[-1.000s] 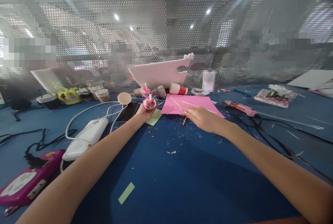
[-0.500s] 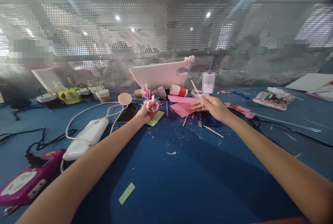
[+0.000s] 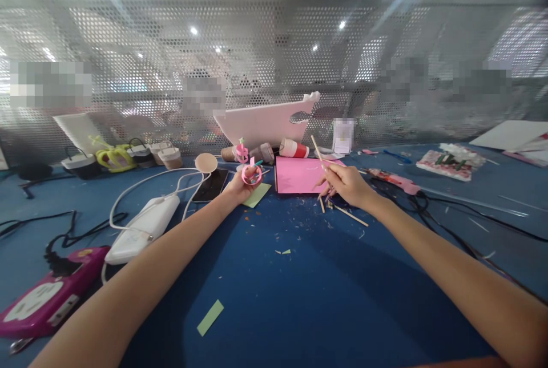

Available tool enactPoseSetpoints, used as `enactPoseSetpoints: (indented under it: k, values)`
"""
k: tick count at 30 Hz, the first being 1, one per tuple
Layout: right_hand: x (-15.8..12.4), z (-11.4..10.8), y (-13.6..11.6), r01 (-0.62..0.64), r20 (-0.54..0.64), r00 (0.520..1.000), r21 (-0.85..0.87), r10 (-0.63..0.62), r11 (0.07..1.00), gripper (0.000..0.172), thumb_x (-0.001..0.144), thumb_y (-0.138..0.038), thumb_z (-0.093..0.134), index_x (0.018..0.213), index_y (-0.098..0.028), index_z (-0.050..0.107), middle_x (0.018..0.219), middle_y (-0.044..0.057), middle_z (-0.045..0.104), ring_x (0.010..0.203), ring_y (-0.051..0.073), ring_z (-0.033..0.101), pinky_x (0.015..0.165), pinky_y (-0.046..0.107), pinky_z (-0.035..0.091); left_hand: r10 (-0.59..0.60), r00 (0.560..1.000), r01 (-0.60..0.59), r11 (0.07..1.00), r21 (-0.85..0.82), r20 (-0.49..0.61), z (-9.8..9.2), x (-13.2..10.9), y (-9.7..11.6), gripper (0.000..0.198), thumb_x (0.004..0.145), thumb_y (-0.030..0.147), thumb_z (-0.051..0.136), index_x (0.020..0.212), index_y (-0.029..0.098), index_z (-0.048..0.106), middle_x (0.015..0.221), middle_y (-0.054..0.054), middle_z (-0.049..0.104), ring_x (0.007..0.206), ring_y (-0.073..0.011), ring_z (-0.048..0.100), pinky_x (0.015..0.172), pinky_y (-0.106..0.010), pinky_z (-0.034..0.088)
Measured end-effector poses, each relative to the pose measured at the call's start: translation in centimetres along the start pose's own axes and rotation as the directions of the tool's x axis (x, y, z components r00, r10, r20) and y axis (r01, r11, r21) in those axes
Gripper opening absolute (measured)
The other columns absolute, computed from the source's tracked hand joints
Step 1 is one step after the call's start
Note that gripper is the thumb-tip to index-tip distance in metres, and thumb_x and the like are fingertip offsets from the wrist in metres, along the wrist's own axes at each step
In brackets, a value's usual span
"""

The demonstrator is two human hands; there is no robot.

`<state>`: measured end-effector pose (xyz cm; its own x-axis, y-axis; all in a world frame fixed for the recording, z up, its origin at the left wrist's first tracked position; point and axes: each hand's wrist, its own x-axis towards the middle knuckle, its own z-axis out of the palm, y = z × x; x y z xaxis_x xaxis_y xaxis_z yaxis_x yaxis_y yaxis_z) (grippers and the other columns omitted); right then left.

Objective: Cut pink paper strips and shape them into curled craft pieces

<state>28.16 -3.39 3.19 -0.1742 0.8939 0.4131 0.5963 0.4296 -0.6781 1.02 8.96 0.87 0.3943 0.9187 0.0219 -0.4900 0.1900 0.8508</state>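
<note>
In the head view, the left hand (image 3: 242, 185) is holding a pink paper ring (image 3: 244, 174) in closed fingers, just above a pale green paper (image 3: 257, 195). A star-topped pink piece (image 3: 242, 154) is showing just beyond; whether the two are joining cannot be told. The right hand (image 3: 349, 184) is pinching a wooden stick (image 3: 315, 146), which is tilting leftward before a pink paper sheet (image 3: 295, 175). Loose sticks (image 3: 351, 217) are lying nearer, while a glue gun (image 3: 396, 181) is resting to the right.
</note>
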Motion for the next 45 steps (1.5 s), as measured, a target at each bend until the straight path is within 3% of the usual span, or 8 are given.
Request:
enactPoseSetpoints:
  k: [4,9,15,23,28,31,39,45]
  values:
    - [0.0,0.8,-0.2,-0.035,0.001,0.999,0.147,0.035,0.989,0.042,0.088,-0.058,0.045,0.078,-0.018,0.050,0.082,0.014,0.072,0.056,0.018,0.069,0.048,0.029,0.054,0.074,0.997,-0.071,0.993,0.096,-0.021,0.9,-0.7,-0.2,0.015,0.076,0.007,0.058,0.063,0.014,0.058,0.058,0.001,0.063,0.052,-0.0074,0.058,0.054,-0.017,0.048]
    - [-0.1,3.4,-1.2,-0.123,0.060,0.992,0.459,0.108,0.880,0.048,0.081,-0.062,0.054,0.077,-0.014,0.058,0.082,0.015,0.072,0.062,0.021,0.071,0.053,0.030,0.058,0.061,0.997,-0.067,0.979,0.190,0.038,2.5,-1.7,-1.7,0.008,0.063,0.006,0.066,0.062,0.011,0.060,0.054,-0.003,0.064,0.043,-0.0097,0.055,0.042,-0.018,0.041]
    - [-0.3,5.2,-0.6,-0.168,0.105,0.986,0.567,0.131,0.807,0.043,0.078,-0.057,0.061,0.076,-0.014,0.061,0.073,0.009,0.071,0.055,0.018,0.068,0.048,0.028,0.054,0.019,0.991,-0.060,0.946,0.318,0.132,4.6,-3.2,-3.0,0.031,0.061,0.010,0.073,0.091,0.010,0.068,0.059,-0.002,0.068,0.041,-0.0092,0.055,0.043,-0.019,0.041]
    - [-1.4,6.5,0.6,-0.256,0.208,0.966,0.702,0.153,0.665,0.041,0.071,-0.052,0.070,0.083,-0.014,0.059,0.062,0.003,0.066,0.042,0.013,0.060,0.035,0.021,0.043,-0.001,0.992,-0.048,0.918,0.394,0.124,4.4,-3.4,-3.0,0.033,0.061,0.020,0.078,0.092,0.011,0.071,0.062,-0.001,0.069,0.049,-0.0106,0.058,0.052,-0.021,0.046]
    - [-1.7,5.8,0.3,-0.256,0.225,0.966,0.732,0.130,0.631,0.033,0.076,-0.044,0.068,0.087,-0.015,0.057,0.046,-0.006,0.052,0.027,0.004,0.032,0.027,0.016,0.018,-0.047,0.989,-0.015,0.911,0.413,0.140,4.3,-3.2,-3.1,0.026,0.067,0.016,0.072,0.093,0.012,0.071,0.058,0.000,0.066,0.044,-0.0088,0.054,0.049,-0.020,0.043]
    - [-1.8,5.3,0.5,-0.285,0.262,0.957,0.756,0.126,0.589,0.028,0.077,-0.041,0.068,0.079,-0.016,0.057,0.039,-0.009,0.043,0.027,0.002,0.024,0.029,0.016,0.018,-0.081,0.988,0.018,0.902,0.431,0.128,4.4,-3.2,-3.0,0.024,0.070,0.014,0.068,0.093,0.012,0.070,0.059,0.000,0.067,0.043,-0.0081,0.053,0.047,-0.019,0.041]
    - [-1.8,4.4,1.1,-0.325,0.265,0.946,0.775,0.188,0.542,0.038,0.085,-0.043,0.059,0.061,-0.019,0.043,0.046,-0.004,0.048,0.030,0.003,0.027,0.030,0.017,0.017,-0.105,0.987,0.038,0.885,0.463,0.120,4.6,-3.4,-2.8,0.022,0.068,0.015,0.070,0.089,0.010,0.068,0.059,-0.001,0.066,0.040,-0.0064,0.052,0.042,-0.018,0.039]
    - [-1.8,4.5,1.7,-0.350,0.317,0.934,0.731,0.163,0.586,0.030,0.086,-0.043,0.058,0.070,-0.016,0.055,0.056,0.002,0.062,0.034,0.006,0.043,0.029,0.017,0.024,-0.129,0.980,0.038,0.873,0.486,0.155,4.3,-3.2,-2.8,0.036,0.069,0.016,0.069,0.103,0.007,0.067,0.056,-0.002,0.066,0.035,-0.0068,0.049,0.035,-0.016,0.032]
